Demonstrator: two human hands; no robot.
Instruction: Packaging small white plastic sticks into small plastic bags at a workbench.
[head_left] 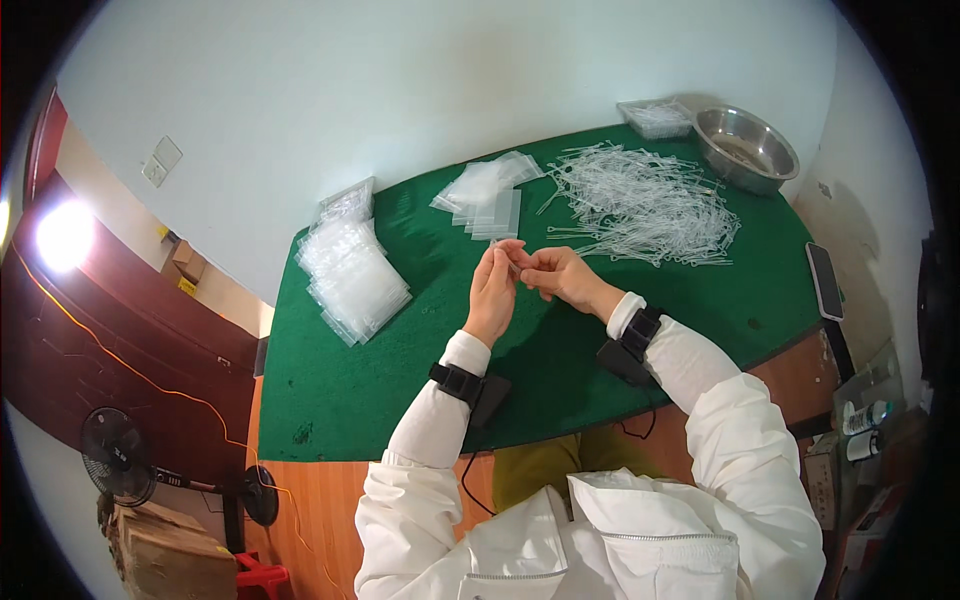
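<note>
My left hand [493,292] and my right hand [567,280] meet over the green table, fingers closed and fingertips close together. A small pale piece seems to lie between them, too small to make out. Just beyond my fingers lies a loose fan of clear flat plastic bags [490,196]. Behind my right hand spreads a large heap of thin, clear or silvery sticks with looped ends [650,205]. To the left of my left hand, a thicker stack of clear plastic bags [355,280] leans in overlapping layers.
Green cloth [350,405] covers the table. At the back right stand a steel bowl [745,150] and a clear box of sticks [658,120]. A phone [824,281] lies by the right edge. On the floor side at left are a black fan [118,455] and an orange cable [150,368].
</note>
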